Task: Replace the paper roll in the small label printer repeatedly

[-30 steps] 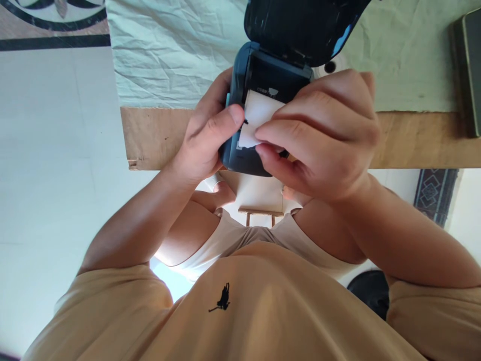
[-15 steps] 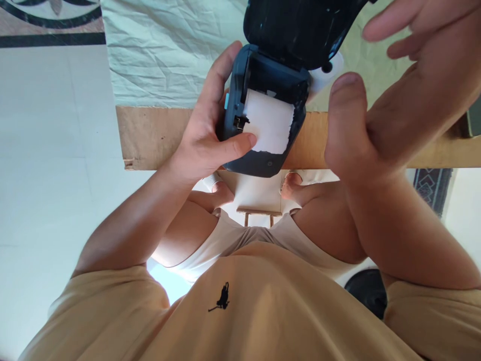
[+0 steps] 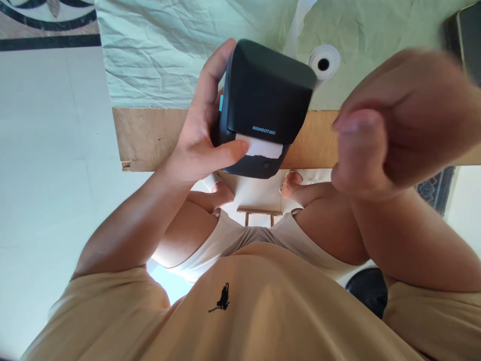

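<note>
A dark label printer (image 3: 268, 95) with its lid down is gripped in my left hand (image 3: 203, 135). The thumb of that hand presses on a strip of white paper (image 3: 265, 147) that sticks out below the lid with a ragged edge. To the right of the printer, my right hand (image 3: 398, 120) is curled, blurred by motion and touching neither printer nor table; nothing shows between its fingers. Behind the printer a white paper roll (image 3: 324, 62) with a dark core stands on the green cloth (image 3: 150, 55).
The wooden table edge (image 3: 150, 138) runs across below the cloth. At the far right lies a dark object (image 3: 469, 45) with a pale rim. A loose white strip (image 3: 298, 22) lies on the cloth at the top. My legs and a small stool (image 3: 259, 211) are beneath.
The printer's lid has swung down over the paper compartment. My right hand has curled its spread fingers and lowered. The roll behind now shows fully. My left hand has barely moved.
</note>
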{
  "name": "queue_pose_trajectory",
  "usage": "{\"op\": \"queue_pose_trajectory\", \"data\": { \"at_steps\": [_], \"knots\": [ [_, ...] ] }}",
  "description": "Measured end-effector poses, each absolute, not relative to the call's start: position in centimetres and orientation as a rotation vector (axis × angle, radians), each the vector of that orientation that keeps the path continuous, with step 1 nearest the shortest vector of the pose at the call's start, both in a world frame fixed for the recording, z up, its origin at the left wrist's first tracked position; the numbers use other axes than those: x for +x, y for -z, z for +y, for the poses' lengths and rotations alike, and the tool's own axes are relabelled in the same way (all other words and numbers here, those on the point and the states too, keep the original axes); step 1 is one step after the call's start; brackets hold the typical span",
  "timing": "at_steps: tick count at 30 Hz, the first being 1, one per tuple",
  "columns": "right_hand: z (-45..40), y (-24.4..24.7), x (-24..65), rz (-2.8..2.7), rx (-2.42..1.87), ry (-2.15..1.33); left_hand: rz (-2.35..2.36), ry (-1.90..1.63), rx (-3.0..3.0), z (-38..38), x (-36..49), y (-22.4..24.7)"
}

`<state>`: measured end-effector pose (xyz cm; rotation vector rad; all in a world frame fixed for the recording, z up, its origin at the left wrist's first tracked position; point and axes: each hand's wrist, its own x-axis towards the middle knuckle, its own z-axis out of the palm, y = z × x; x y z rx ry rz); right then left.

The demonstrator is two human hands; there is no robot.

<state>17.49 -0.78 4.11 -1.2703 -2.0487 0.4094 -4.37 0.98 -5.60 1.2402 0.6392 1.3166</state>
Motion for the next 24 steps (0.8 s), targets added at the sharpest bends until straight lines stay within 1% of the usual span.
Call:
{"op": "queue_pose_trajectory", "data": {
  "at_steps": [3, 6, 10, 15, 18, 22, 24],
  "knots": [
    [-0.6, -4.1, 16.9, -2.253, -1.203, -0.41, 0.814, -1.158, 1.049, -0.8, -3.8, 2.4],
    [-0.3, -3.3, 17.0, -2.362, -1.302, -0.615, 0.764, -1.271, 1.045, -1.4, -3.2, 1.4],
    [0.1, -2.3, 17.1, -2.348, -1.44, -0.754, 0.774, -1.309, 1.042, -0.7, -2.7, 2.5],
    [0.2, -2.5, 16.8, -2.342, -1.489, -0.86, 0.766, -1.325, 1.035, -0.5, -2.5, 3.5],
    [0.3, -2.5, 16.5, -2.284, -1.525, -0.872, 0.718, -1.38, 1.06, -0.5, -2.5, 3.8],
    [0.6, -2.3, 16.3, -2.28, -1.483, -0.851, 0.701, -1.309, 1.095, -0.2, -2.8, 4.1],
    [0.8, -2.2, 16.3, -2.29, -1.484, -0.845, 0.666, -1.327, 1.093, 0.0, -2.9, 4.3]
  ]
}}
